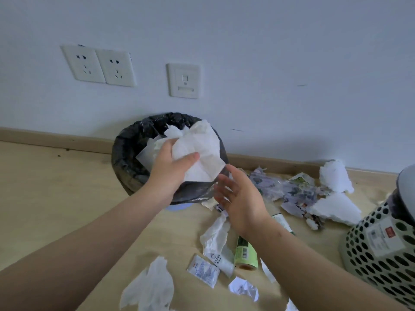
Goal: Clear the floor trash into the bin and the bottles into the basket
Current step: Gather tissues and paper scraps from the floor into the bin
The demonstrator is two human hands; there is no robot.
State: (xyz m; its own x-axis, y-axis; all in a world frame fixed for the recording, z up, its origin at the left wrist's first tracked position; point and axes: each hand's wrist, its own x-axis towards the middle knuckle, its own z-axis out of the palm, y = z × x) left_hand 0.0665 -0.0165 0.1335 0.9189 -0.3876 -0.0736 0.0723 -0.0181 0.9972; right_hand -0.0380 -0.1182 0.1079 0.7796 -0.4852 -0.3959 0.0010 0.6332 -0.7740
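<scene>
Tissue wad [202, 147] is clamped in the left grip [171, 169] directly above the bin [125, 158]; judged best to let go only over its mouth; right grip [242, 198], just beside, fingers apart, holds nothing.

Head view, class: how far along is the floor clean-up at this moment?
Early. Done: the basket holds one capped container. In hand: the left hand grips a tissue wad over the bin; the right hand is open. Left: the green bottle, loose tissues and wrappers lie on the floor.
</scene>
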